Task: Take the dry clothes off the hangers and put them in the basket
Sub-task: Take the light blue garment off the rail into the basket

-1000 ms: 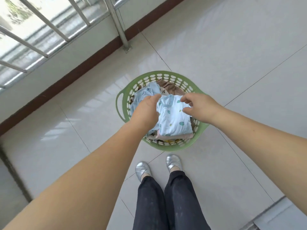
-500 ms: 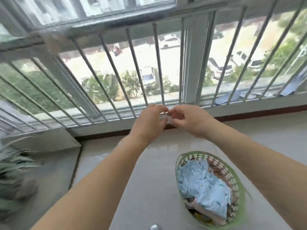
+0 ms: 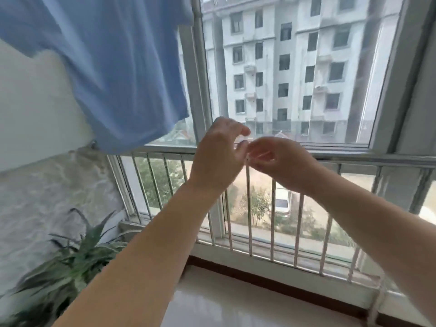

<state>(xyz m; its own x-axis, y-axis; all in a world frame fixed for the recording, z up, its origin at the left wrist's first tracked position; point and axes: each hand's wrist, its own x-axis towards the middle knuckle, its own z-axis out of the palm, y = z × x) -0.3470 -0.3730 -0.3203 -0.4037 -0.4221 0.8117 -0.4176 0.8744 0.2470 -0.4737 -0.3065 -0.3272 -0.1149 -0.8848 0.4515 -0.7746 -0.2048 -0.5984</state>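
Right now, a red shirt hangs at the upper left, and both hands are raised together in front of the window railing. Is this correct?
Not quite: the shirt is light blue, not red. The head view shows it hanging at the upper left, while the left hand and right hand are raised together in front of the window railing.

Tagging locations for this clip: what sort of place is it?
Probably an enclosed apartment balcony used for drying laundry: a blue shirt hangs overhead, a metal railing backs large windows facing apartment blocks, and a potted plant stands nearby.

Home balcony: hanging shirt (image 3: 113, 67), railing (image 3: 247, 208)
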